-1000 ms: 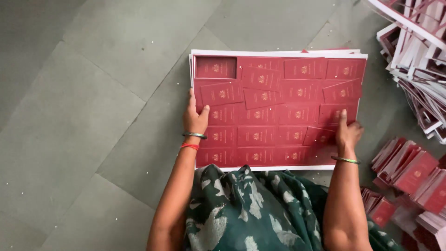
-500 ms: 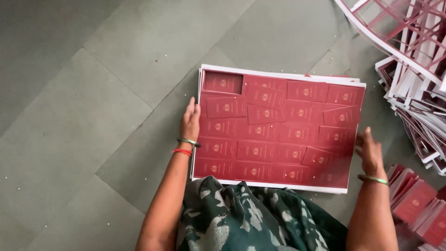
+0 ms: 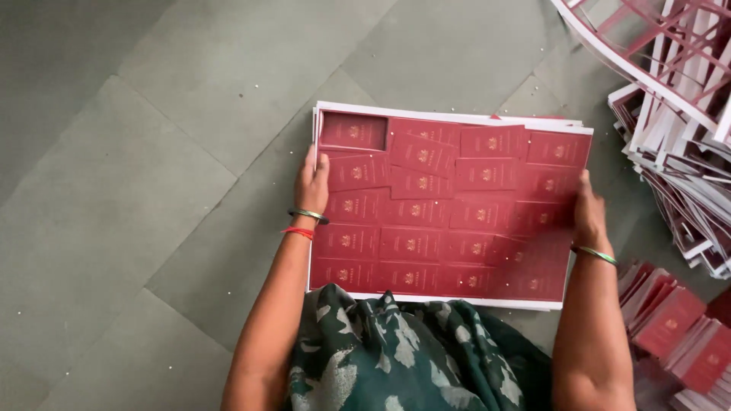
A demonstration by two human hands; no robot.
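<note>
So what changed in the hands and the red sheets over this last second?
The right hand left the lower part of the red printed sheet stack, swung out past the right edge, and now grips that edge higher up. The stack looks slightly turned in view, though the camera moved too. The left hand kept its hold on the left edge; the loose red cards stayed at the right.

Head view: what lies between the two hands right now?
In the head view, the stack of white-edged sheets, covered in rows of red printed cards, spans the whole stretch between the left hand and the right hand, each gripping an opposite side edge.
</note>
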